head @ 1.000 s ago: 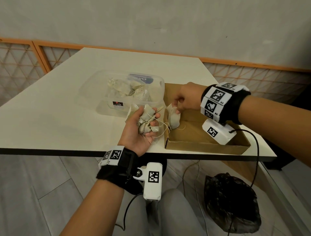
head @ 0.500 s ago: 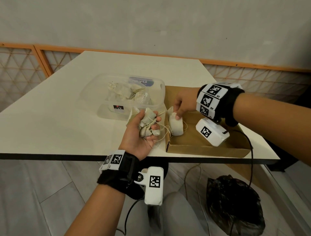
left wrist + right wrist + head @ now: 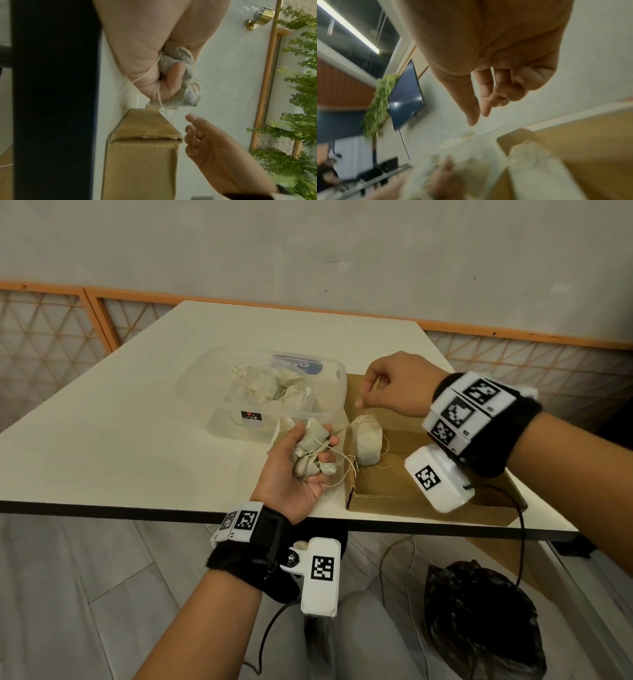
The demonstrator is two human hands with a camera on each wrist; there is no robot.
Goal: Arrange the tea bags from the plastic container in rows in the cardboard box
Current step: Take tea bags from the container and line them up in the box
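Observation:
My left hand [image 3: 294, 470] grips a bunch of pale tea bags [image 3: 310, 451] with loose strings, palm up, just left of the cardboard box [image 3: 394, 491]. The same bunch of tea bags [image 3: 180, 86] shows in the left wrist view. One tea bag [image 3: 367, 439] stands against the box's left wall. My right hand [image 3: 387, 392] hovers above the box's far left corner, fingers loosely curled and holding nothing; the right wrist view shows the empty right hand [image 3: 481, 108] above that tea bag [image 3: 532, 165]. The clear plastic container [image 3: 263, 392] behind holds several more tea bags.
The white table [image 3: 120, 422] has bare room left of the container. Its front edge runs just under my left wrist. A black plastic bag [image 3: 479, 621] lies on the floor below the table at the right. A cable hangs from my right wrist.
My right hand has let go of the tea bag it set against the box's left wall and risen up and back. The left hand keeps its bunch.

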